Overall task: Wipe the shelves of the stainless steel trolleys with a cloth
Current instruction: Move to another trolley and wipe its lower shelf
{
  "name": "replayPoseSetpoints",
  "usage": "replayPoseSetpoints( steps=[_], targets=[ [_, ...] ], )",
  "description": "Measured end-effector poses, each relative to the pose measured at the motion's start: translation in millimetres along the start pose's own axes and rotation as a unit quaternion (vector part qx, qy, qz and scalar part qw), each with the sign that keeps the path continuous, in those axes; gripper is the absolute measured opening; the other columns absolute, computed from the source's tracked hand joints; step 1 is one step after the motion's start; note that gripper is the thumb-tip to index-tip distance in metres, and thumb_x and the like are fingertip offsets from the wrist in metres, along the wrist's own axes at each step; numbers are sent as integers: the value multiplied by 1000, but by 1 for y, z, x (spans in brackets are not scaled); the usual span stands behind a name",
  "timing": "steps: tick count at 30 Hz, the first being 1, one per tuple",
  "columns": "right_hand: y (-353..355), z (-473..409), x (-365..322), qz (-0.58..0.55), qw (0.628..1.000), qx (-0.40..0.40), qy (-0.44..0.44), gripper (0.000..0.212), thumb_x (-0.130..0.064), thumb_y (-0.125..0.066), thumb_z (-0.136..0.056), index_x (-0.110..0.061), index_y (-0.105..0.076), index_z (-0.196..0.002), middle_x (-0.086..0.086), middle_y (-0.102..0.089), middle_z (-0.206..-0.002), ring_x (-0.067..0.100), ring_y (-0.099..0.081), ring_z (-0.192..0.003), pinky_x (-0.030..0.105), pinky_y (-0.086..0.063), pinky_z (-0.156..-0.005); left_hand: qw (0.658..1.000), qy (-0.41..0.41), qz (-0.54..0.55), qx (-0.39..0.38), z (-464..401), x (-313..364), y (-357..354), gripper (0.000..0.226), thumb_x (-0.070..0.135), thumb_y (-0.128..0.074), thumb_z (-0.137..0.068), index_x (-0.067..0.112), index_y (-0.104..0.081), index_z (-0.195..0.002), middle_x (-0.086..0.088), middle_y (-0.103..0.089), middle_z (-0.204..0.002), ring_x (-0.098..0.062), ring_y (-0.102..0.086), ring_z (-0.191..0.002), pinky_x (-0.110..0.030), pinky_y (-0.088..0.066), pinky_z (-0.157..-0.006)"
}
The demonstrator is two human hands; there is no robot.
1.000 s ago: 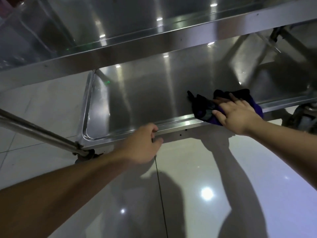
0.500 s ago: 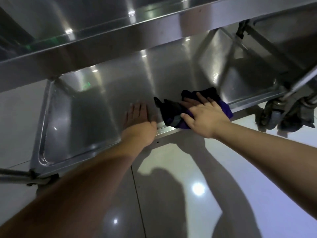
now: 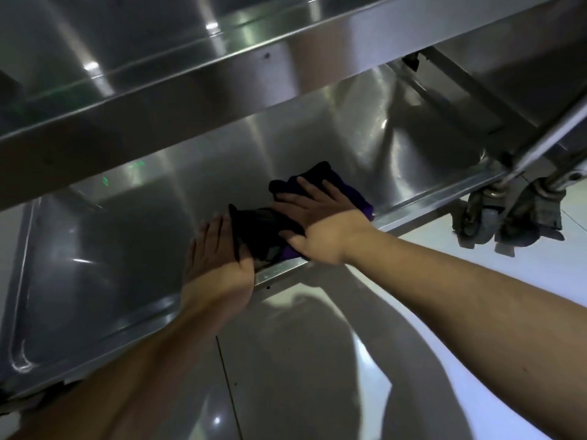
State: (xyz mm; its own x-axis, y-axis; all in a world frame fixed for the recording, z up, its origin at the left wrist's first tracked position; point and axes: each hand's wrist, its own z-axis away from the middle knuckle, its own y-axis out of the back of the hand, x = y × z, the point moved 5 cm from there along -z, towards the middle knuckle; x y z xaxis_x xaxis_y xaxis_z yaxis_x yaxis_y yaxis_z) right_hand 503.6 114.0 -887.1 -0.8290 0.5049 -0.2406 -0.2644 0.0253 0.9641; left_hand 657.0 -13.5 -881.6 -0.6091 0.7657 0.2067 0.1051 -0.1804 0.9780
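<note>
Wiping the lower shelf (image 3: 133, 236) of the trolley, cloth at centre frame

The right hand (image 3: 320, 227) lies flat, fingers spread, pressing the dark cloth (image 3: 266, 230) onto the shelf by its front rim; the left hand (image 3: 219, 258) rests open-palmed just beside it, touching the cloth's edge. Next, I judge, a pressed sweep toward the frame's left, where shelf remains uncovered

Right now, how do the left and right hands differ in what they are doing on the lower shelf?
The right hand lies flat on the dark cloth, pressing it to the lower shelf; the left hand rests on bare steel beside the cloth, touching its edge. The right hand sits nearer the casters, the left nearer the shelf's middle. Both are open, palms down, reaching over the front rim.
</note>
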Motion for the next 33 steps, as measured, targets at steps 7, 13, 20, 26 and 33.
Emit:
replayPoseSetpoints(
  steps=[7, 13, 20, 26, 33],
  targets=[
    [56, 51, 193, 46, 965, 59, -252, 73, -68, -17, -83, -37, -38, -146, -8, -36, -159, 27, -25, -147, 59, -26, -114, 1000, 5, -9, 5, -1, -5, -4, 65, 40, -36, -107, 19, -23, -167, 0, -17, -175, -20, -12, -162, -37, -5, -130],
    [50, 59, 224, 9, 928, 64, -366, 76, -68, -18, -85, -36, -27, -154, -10, -24, -166, 32, -12, -155, 56, -15, -121, 1000, -3, -13, 5, -3, -4, -6, 69, 43, -29, -103, 17, -23, -167, -2, -15, -176, -22, -12, -162, -38, -5, -131],
    [18, 11, 31, 29, 998, 34, -47, 67, -60, -30, -91, -34, -39, -152, -10, -37, -161, 29, -22, -151, 45, -25, -118, 1000, -13, -23, 7, -2, -3, -5, 79, 45, -18, -94, 13, -26, -166, -6, -18, -175, -25, -15, -162, -38, -5, -130],
    [3, -54, -17, 47, 994, -21, 95, 58, -60, -23, -102, -43, -27, -157, -21, -23, -165, 14, -5, -156, 42, -4, -125, 999, -34, -34, -3, 1, -3, -2, 73, 34, -22, -97, 1, -32, -162, -17, -26, -171, -33, -20, -160, -44, -11, -130],
    [52, -54, 182, -22, 966, 82, -244, 52, -52, -34, -101, -34, -38, -150, -6, -30, -164, 27, -12, -155, 60, -6, -121, 999, -20, -33, -18, -7, -13, -13, 68, 43, -25, -107, 20, -12, -169, 3, -4, -177, -15, 1, -162, -33, 4, -129]
  ],
)
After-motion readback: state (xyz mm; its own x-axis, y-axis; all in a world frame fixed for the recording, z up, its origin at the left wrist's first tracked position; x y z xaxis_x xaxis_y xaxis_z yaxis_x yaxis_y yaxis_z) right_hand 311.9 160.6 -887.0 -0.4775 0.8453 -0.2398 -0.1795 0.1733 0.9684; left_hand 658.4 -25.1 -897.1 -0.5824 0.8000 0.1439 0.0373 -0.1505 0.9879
